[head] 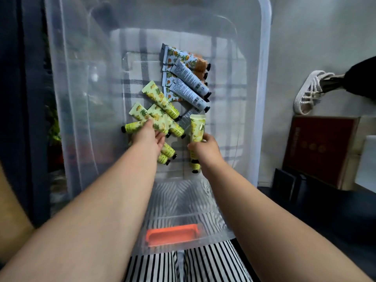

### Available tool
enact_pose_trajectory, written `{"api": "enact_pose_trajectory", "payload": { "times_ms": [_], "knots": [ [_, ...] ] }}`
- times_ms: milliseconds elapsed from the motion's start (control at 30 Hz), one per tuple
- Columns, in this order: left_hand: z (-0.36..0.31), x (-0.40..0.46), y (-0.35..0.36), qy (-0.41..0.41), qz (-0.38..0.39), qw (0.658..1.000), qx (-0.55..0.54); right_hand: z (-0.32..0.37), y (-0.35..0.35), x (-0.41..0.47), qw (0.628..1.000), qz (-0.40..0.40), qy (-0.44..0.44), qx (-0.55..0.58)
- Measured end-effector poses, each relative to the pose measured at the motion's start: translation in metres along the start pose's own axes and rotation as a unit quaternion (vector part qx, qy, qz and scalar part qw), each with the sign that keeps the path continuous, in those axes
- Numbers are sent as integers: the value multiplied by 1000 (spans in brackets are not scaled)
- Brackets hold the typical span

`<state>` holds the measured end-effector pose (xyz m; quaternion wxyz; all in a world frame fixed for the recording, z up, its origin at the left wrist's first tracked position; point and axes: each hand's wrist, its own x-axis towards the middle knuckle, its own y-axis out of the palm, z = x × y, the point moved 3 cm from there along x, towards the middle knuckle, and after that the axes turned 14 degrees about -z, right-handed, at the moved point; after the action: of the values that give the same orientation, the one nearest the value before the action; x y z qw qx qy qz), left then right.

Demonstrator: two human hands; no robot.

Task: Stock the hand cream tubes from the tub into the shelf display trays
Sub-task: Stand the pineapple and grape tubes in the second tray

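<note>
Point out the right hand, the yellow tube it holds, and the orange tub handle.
right hand [205, 151]: head view, on the back of the hand.
yellow tube [197, 127]: head view, on its printed body.
orange tub handle [173, 234]: head view, on its middle.

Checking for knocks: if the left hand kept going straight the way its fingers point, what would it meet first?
Probably the yellow tubes heaped just beyond the left hand, whose fingertips seem already on them; depth is uncertain.
</note>
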<state>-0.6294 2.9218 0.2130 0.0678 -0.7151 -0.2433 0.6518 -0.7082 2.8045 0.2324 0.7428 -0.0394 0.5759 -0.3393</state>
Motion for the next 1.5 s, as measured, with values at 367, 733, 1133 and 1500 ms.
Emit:
{"api": "enact_pose_trajectory", "payload": {
  "times_ms": [367,733,1133,1500],
  "knots": [
    [-38,-23,-29,354,-57,885,297,17,4,-5,999,-24,34,33],
    [-58,-38,5,447,-11,855,263,45,1,-1,999,-24,-30,-2],
    [-57,-79,-20,263,63,962,26,88,-23,-47,992,50,-112,41],
    [-68,-271,-185,326,155,909,-210,166,-68,-252,911,305,-264,85]
  ]
}}
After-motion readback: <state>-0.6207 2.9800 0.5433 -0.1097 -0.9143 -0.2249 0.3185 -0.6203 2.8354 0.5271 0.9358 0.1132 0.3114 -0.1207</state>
